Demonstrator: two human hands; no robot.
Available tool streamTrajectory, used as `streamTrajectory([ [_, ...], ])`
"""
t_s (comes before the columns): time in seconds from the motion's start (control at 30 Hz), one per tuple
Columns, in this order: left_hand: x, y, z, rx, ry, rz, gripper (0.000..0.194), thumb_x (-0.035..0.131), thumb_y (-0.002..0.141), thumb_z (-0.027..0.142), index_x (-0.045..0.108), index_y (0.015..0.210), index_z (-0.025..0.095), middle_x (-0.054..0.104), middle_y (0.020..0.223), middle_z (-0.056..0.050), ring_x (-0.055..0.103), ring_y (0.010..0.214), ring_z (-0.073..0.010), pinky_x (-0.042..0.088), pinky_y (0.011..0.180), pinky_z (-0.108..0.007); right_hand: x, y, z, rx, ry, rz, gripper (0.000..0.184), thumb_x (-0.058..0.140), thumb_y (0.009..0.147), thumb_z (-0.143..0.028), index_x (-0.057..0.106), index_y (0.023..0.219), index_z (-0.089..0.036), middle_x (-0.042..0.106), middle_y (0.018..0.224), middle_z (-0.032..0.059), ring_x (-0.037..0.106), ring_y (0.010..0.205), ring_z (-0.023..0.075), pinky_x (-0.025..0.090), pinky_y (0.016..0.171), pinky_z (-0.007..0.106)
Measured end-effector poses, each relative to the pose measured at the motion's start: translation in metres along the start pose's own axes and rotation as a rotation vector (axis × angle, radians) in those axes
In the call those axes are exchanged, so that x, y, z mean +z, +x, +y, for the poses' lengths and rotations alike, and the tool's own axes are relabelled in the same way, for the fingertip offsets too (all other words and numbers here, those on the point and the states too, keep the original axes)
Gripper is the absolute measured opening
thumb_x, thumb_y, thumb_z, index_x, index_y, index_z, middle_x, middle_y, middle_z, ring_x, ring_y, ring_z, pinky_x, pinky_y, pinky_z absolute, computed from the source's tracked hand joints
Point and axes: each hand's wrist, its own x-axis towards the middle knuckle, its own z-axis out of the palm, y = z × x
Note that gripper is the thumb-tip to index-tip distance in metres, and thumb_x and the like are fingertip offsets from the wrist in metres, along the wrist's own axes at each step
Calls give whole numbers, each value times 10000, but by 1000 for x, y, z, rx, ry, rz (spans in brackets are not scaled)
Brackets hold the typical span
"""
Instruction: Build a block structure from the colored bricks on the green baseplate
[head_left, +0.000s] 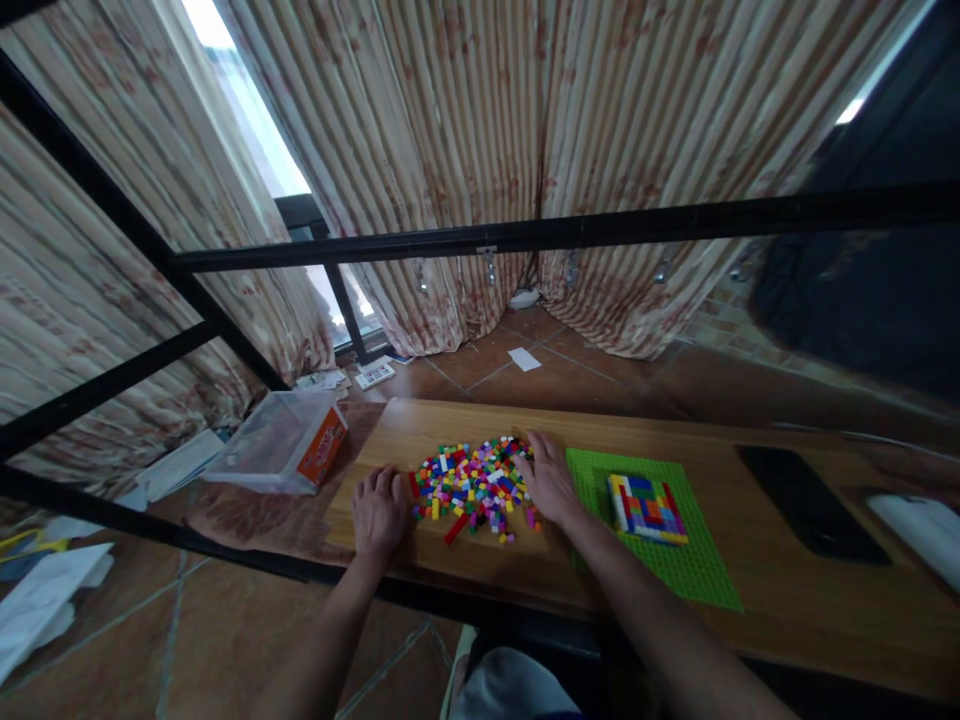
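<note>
A heap of small multicoloured building bricks point(472, 480) lies spread on the wooden table. My left hand point(379, 512) rests on the tabletop at the heap's left side, its fingers slightly bent and apart, with no brick visible in it. At the right edge of the heap, my right hand point(549, 480) reaches in with fingers spread, touching or nearly touching the bricks. Just right of that hand lies a green baseplate point(705, 560), which bears a low, roughly square brick build point(649, 510) in mixed colours. A long red brick point(455, 529) lies at the heap's near edge.
A clear plastic box point(274, 440) with an orange label stands left of the wooden table point(450, 570). A dark flat phone-like slab point(814, 505) lies to the right, near a white object point(919, 530). A black metal bar point(525, 235) crosses beyond the table, before the curtains.
</note>
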Motion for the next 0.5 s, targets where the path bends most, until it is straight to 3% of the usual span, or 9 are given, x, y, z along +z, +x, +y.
streamTrajectory([
  [0.27, 1, -1, 0, 18, -20, -12, 347, 401, 971, 345, 661, 1167, 223, 628, 1305, -101, 537, 1209, -271, 400, 1053, -453, 20, 9, -6, -91, 34, 3, 536, 310, 1005, -448, 493, 1387, -119, 541, 1413, 174, 461, 1330, 274, 336, 1127, 482],
  [0.5, -2, -1, 6, -33, 24, -46, 397, 385, 977, 381, 650, 1219, 210, 617, 1315, -105, 523, 1193, -309, 411, 1027, -491, 30, 8, -21, -57, 168, 10, 536, 338, 992, -465, 511, 1369, -125, 547, 1401, 174, 477, 1319, 270, 352, 1129, 463],
])
